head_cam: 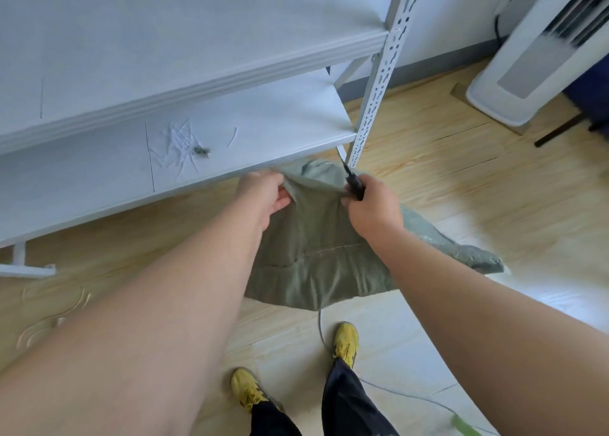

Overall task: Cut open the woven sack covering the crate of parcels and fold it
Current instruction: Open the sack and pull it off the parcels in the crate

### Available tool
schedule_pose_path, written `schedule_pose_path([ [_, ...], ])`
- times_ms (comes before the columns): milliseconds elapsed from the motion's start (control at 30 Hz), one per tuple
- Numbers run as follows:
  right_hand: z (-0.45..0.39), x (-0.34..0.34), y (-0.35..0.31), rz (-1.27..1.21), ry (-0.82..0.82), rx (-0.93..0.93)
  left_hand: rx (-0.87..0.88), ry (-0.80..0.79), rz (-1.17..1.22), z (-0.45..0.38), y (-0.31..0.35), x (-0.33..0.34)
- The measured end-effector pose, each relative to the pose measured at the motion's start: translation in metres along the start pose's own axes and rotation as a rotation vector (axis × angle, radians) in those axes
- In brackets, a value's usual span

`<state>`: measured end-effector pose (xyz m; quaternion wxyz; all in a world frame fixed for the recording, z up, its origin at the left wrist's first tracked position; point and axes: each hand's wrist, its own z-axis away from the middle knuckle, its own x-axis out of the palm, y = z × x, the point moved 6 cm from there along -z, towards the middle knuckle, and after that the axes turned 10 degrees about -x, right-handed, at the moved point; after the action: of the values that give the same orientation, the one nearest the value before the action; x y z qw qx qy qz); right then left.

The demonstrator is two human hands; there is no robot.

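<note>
A grey-green woven sack [316, 244] hangs in the air in front of me, held up by its top edge. My left hand [265, 193] pinches the left part of that edge. My right hand [370, 204] grips the right part together with a black-handled knife [352, 180], whose blade points up toward the shelf post. The sack droops below both hands, and one corner [478, 257] trails out to the right above the floor. No crate or parcels are in view.
A white metal shelf unit [184, 129] stands right behind the sack, its perforated post [375, 82] beside my right hand. A white tower appliance [527, 56] stands at the back right. My feet in yellow shoes [346, 340] stand on the wooden floor, where a thin cable [321, 330] runs.
</note>
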<state>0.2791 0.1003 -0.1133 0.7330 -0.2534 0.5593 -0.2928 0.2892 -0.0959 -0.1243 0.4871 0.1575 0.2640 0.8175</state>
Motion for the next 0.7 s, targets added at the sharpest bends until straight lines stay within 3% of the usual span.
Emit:
schedule_pose_path([
  [100,-0.003,0.002,0.006,-0.139,-0.079,0.040,0.123,0.051,-0.174,-0.002,-0.020,-0.015],
  [200,-0.001,0.010,0.006,-0.181,-0.150,0.077,0.318,0.109,-0.538,0.012,-0.049,-0.018],
  [400,-0.011,0.009,-0.023,-0.116,-0.287,0.010,0.460,0.024,-1.000,0.029,-0.106,-0.003],
  [533,-0.010,0.020,-0.040,-0.038,-0.347,-0.002,0.555,0.190,-0.896,0.039,-0.102,0.013],
  [700,-0.010,0.019,-0.049,0.043,-0.362,-0.024,0.452,0.369,-0.822,0.033,-0.090,0.029],
])
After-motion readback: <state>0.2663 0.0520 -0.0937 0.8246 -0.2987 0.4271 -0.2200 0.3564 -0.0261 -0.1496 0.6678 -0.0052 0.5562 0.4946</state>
